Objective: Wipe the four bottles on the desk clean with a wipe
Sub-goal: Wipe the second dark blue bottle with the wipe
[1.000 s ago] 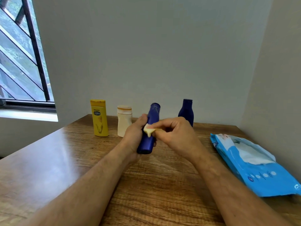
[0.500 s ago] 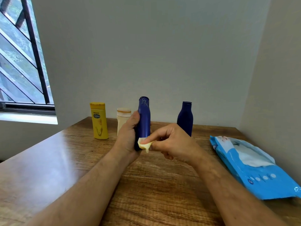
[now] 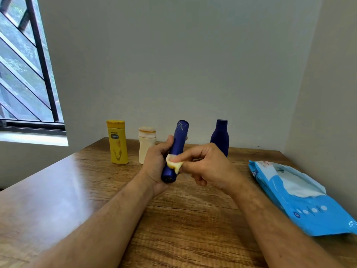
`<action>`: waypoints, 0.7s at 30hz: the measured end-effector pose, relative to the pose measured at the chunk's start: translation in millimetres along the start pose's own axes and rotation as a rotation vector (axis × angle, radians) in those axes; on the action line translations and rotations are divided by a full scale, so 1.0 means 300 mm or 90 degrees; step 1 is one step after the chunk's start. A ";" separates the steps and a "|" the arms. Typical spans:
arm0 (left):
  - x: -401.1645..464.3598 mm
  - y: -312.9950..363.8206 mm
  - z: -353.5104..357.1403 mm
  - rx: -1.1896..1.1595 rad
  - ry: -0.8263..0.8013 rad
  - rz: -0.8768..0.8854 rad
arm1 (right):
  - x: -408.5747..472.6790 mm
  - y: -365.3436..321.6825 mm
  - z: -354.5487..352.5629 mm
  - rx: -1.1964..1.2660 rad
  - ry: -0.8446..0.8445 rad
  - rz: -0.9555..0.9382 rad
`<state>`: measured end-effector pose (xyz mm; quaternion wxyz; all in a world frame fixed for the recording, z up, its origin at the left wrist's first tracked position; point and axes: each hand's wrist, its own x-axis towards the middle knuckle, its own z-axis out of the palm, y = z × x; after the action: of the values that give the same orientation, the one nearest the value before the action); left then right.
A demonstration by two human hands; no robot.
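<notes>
- The left hand (image 3: 156, 167) grips a slim blue bottle (image 3: 176, 149), tilted above the tabletop (image 3: 96, 190).
- The right hand (image 3: 208, 167) pinches a yellowish wipe (image 3: 173, 165) against its lower side.
- 3 bottles stand behind: yellow (image 3: 117, 142), cream (image 3: 146, 144), dark blue (image 3: 220, 137).
- A wipes pack (image 3: 301, 198) lies right.

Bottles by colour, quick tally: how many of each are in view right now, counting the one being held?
Dark blue: 2, the slim bottle in the left hand and the standing bottle
Yellow: 1, yellow bottle
Cream: 1, cream bottle
Total: 4
</notes>
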<state>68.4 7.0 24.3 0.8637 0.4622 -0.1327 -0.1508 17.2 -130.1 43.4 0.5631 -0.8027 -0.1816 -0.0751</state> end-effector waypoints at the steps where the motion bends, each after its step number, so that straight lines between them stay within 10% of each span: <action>1: 0.002 0.001 0.000 -0.010 0.014 0.002 | 0.000 -0.001 0.002 -0.013 -0.026 0.009; 12: -0.004 -0.007 0.007 0.044 -0.024 -0.035 | 0.007 -0.004 0.013 -0.006 0.293 -0.071; 21: 0.009 0.007 0.008 -0.006 0.103 0.018 | 0.001 0.008 -0.001 -0.133 0.051 -0.052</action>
<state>70.3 5.4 27.7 0.8758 0.4671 -0.0679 -0.1012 18.4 -131.1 41.5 0.4797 -0.8452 -0.1827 -0.1488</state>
